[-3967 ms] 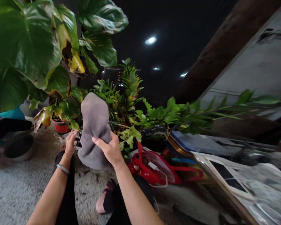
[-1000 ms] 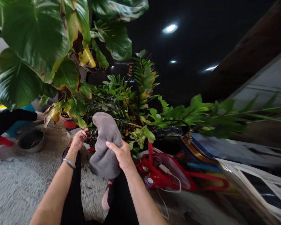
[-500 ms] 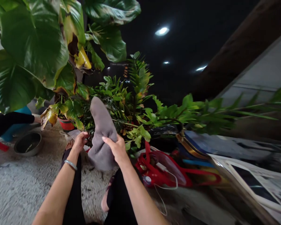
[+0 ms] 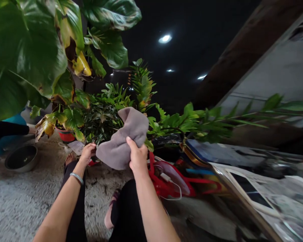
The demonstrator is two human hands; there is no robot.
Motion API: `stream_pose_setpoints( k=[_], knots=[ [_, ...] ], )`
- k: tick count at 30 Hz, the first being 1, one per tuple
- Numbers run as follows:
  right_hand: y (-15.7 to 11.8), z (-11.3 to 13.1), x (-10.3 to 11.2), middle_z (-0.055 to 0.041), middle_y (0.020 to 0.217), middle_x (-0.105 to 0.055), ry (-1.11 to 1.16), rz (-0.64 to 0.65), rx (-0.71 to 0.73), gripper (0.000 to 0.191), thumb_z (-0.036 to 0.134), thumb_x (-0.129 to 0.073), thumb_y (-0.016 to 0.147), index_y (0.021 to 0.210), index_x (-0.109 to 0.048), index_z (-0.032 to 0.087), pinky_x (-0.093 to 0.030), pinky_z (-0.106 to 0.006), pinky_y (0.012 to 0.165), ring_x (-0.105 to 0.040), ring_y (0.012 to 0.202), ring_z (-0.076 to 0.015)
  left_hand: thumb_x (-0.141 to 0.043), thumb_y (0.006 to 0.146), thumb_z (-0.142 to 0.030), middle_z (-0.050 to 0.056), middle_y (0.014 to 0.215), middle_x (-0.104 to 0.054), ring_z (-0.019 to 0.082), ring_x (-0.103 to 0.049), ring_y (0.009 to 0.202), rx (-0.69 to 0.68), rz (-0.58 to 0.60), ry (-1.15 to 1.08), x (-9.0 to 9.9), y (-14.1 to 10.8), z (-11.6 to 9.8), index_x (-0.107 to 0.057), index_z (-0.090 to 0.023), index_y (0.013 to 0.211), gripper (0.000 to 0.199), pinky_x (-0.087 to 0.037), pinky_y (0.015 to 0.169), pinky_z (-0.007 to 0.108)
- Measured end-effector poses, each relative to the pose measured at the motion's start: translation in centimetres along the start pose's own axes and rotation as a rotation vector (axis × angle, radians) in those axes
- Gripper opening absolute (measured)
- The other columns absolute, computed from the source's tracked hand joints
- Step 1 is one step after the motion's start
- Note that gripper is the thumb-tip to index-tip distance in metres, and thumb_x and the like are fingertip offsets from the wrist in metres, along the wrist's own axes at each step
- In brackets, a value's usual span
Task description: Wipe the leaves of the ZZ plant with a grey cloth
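Observation:
A soft grey cloth (image 4: 125,143), thick and folded, hangs in front of the plants. My right hand (image 4: 138,154) is closed on its right side, with the thumb pressed on the near face. At the cloth's left corner is my left hand (image 4: 88,153), its fingers drawn together and a bangle (image 4: 76,177) on the wrist. The left fingertips come very close to the cloth's edge; whether they grip it, I cannot tell. Behind that hand shows a white printed paper (image 4: 76,147).
Large-leaved plants (image 4: 40,43) rise on the left, above a red pot (image 4: 65,135). A metal bowl (image 4: 22,158) sits on the floor beside another person's arm or leg (image 4: 8,131). To the right are a red bag (image 4: 164,183) with a white cable and a white-framed tablet-like object (image 4: 251,190).
The cloth has swung from upright to tilted, its top moving right and its lower corner towards my left hand. My right hand has moved right and up slightly. The view has shifted.

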State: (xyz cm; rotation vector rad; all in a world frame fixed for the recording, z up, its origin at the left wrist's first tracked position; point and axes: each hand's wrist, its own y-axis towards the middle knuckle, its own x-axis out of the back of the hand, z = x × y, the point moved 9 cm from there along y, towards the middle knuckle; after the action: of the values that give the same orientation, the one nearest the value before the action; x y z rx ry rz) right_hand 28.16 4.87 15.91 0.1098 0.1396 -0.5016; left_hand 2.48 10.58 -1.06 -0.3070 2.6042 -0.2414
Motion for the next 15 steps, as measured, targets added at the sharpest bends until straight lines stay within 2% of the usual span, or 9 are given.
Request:
stream_pose_setpoints(
  k=[2,4,6,7,8,10,13,15],
  knots=[
    [-0.5,-3.7,-1.8,-0.0106,0.093,-0.083,-0.035,0.094,-0.129,0.037,0.046,-0.084,0.061,0.086,-0.077,0.020,-0.061,-0.044,0.087,-0.077,0.096,-0.0338,-0.078,0.050,-0.031,-0.003,0.065,-0.059,0.014,-0.055,0.060,0.015,0.017,0.007,-0.2,-0.2,0.1,-0.066,-0.019,0.069,0.026,-0.049,0.056,0.027],
    [-3.3,-7.6,-2.8,-0.0095,0.090,-0.084,-0.074,0.234,-0.249,0.036,0.048,-0.084,0.062,0.085,-0.078,0.021,-0.061,-0.045,0.085,-0.077,0.095,-0.0355,-0.080,0.050,-0.031,-0.004,0.062,-0.057,0.013,-0.053,0.057,0.022,0.021,0.017,-0.1,-0.3,0.0,-0.065,-0.019,0.067,0.025,-0.048,0.055,0.027],
    [-6.9,-10.1,-2.1,-0.0067,0.083,-0.083,-0.115,0.332,-0.318,0.035,0.051,-0.085,0.061,0.081,-0.079,0.023,-0.062,-0.045,0.081,-0.078,0.089,-0.0360,-0.081,0.049,-0.031,-0.004,0.061,-0.057,0.013,-0.053,0.057,0.023,0.019,0.031,0.3,-0.3,-0.4,-0.066,-0.019,0.066,0.025,-0.050,0.055,0.028],
    [-8.5,-10.5,-1.4,-0.0062,0.082,-0.083,-0.127,0.374,-0.335,0.033,0.052,-0.085,0.062,0.081,-0.080,0.024,-0.062,-0.045,0.080,-0.078,0.088,-0.0359,-0.082,0.049,-0.031,-0.003,0.062,-0.059,0.013,-0.054,0.058,0.024,0.019,0.037,0.5,-0.4,-0.6,-0.067,-0.018,0.066,0.025,-0.051,0.056,0.028],
    [-9.6,-10.2,-0.5,-0.0060,0.081,-0.083,-0.136,0.387,-0.335,0.033,0.052,-0.085,0.062,0.080,-0.080,0.025,-0.062,-0.044,0.078,-0.078,0.085,-0.0356,-0.083,0.048,-0.030,-0.003,0.064,-0.060,0.013,-0.055,0.059,0.023,0.018,0.043,0.7,-0.4,-0.8,-0.069,-0.018,0.067,0.026,-0.051,0.056,0.028],
    [-10.0,-7.8,1.1,-0.0071,0.084,-0.083,-0.132,0.366,-0.278,0.034,0.053,-0.085,0.065,0.083,-0.081,0.025,-0.062,-0.043,0.078,-0.078,0.084,-0.0346,-0.084,0.048,-0.030,-0.001,0.067,-0.064,0.014,-0.057,0.062,0.027,0.023,0.050,1.0,-0.4,-1.1,-0.072,-0.017,0.069,0.028,-0.051,0.056,0.027],
    [-6.6,-2.0,2.0,-0.0094,0.095,-0.084,-0.104,0.214,-0.075,0.041,0.051,-0.085,0.068,0.094,-0.080,0.020,-0.060,-0.043,0.087,-0.077,0.092,-0.0338,-0.085,0.047,-0.030,0.001,0.071,-0.067,0.015,-0.059,0.063,0.029,0.032,0.054,0.9,-0.5,-1.4,-0.074,-0.016,0.070,0.029,-0.051,0.056,0.027],
    [-3.6,0.5,1.0,-0.0107,0.103,-0.083,-0.079,0.111,0.054,0.045,0.050,-0.084,0.068,0.099,-0.079,0.019,-0.058,-0.044,0.094,-0.076,0.100,-0.0339,-0.085,0.047,-0.031,0.001,0.071,-0.068,0.015,-0.059,0.063,0.029,0.038,0.055,0.6,-0.7,-1.3,-0.073,-0.017,0.069,0.028,-0.051,0.057,0.028]
  ],
)
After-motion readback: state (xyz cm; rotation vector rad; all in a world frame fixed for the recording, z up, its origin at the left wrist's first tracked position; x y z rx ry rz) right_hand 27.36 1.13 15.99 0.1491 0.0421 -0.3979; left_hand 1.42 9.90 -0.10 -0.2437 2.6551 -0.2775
